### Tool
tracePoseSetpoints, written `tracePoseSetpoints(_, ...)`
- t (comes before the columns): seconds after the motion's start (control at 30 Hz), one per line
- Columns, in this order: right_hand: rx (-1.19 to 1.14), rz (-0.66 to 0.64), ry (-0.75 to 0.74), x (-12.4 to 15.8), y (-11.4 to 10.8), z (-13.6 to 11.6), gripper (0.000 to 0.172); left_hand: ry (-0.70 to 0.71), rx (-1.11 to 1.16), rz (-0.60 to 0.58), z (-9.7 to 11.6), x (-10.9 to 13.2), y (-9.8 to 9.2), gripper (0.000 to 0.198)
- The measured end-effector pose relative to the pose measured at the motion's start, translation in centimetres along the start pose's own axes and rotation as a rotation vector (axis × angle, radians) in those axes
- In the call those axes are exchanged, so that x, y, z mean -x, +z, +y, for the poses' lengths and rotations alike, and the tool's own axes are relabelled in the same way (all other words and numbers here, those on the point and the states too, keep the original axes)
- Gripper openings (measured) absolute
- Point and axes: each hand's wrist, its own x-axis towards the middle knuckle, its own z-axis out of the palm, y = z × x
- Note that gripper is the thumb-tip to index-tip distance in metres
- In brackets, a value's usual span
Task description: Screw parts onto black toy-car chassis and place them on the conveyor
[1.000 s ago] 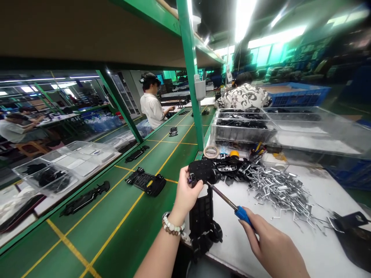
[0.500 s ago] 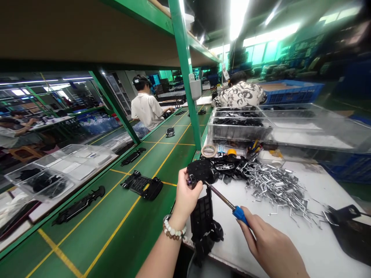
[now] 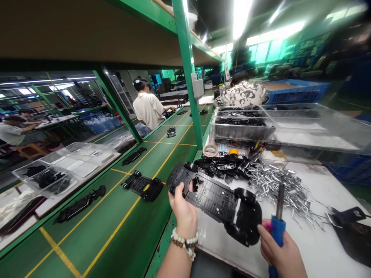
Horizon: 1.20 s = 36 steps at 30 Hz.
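A black toy car chassis (image 3: 216,200) with wheels is held up over the edge of the white worktop, its flat plate facing me. My left hand (image 3: 184,210) grips its left end, thumb on the plate. In my right hand (image 3: 285,251) is a blue-handled screwdriver (image 3: 278,229), shaft pointing up, away from the chassis. The fingertips of that hand are at the chassis's right end; whether they press on it I cannot tell. Behind the chassis lie a heap of bent metal rods (image 3: 278,189) and a pile of black plastic parts (image 3: 228,164).
On the left runs a green belt (image 3: 124,227) with yellow lines, carrying another chassis (image 3: 142,185) and black parts. A green post (image 3: 188,77) rises beside it. Clear bins (image 3: 243,133), a tape roll (image 3: 210,150) and two co-workers (image 3: 148,106) are farther back.
The chassis has swung from hanging down to lying broadside across my view. The screwdriver has come off it and turned upright, and my right hand has moved to the chassis's right end.
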Motion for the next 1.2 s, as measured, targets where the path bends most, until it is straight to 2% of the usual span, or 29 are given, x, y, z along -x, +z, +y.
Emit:
tracePoseSetpoints(0.07,-0.228,0.008,0.112,-0.1,0.4,-0.6,0.044,-0.066,0.003,-0.062,-0.4,0.8,-0.2,0.037)
tracePoseSetpoints(0.13,-0.345,0.030,0.138,-0.5,0.4,-1.5,0.045,-0.135,-0.083,-0.178,-0.4,1.5,-0.6,0.046)
tracePoseSetpoints(0.23,-0.386,0.038,0.130,-1.5,-0.3,-2.6,0.043,-0.243,-0.278,-0.352,-0.1,2.1,-1.5,0.064)
tracePoseSetpoints(0.3,-0.381,0.041,0.127,-2.1,-0.8,-2.9,0.042,-0.266,-0.342,-0.408,0.2,2.4,-1.9,0.072)
tracePoseSetpoints(0.57,-0.374,0.023,0.127,-3.1,-1.8,-3.0,0.039,-0.247,-0.350,-0.395,0.8,3.9,-1.1,0.073)
tracePoseSetpoints(0.73,-0.336,0.018,0.100,-3.2,-2.0,-3.3,0.039,-0.308,-0.276,-0.301,0.3,3.7,-1.2,0.072)
tracePoseSetpoints(0.83,-0.301,0.020,0.068,-3.2,-1.8,-3.3,0.040,-0.333,-0.285,-0.300,0.1,3.5,-1.5,0.066)
tracePoseSetpoints(0.93,-0.194,0.021,0.061,-3.8,-1.9,-3.2,0.041,-0.326,-0.299,-0.306,-0.1,3.5,-1.5,0.062)
tracePoseSetpoints(1.0,0.025,0.023,0.047,-4.3,-2.4,-3.2,0.039,-0.286,-0.309,-0.281,-0.4,3.6,-1.5,0.062)
tracePoseSetpoints(1.13,0.557,0.112,-0.155,-3.9,-4.0,-3.4,0.039,-0.048,-0.351,-0.209,-1.2,3.4,-1.7,0.065)
tracePoseSetpoints(1.2,0.653,0.057,-0.259,-2.4,-4.3,-3.0,0.036,0.097,-0.397,-0.207,-1.5,3.2,-1.9,0.067)
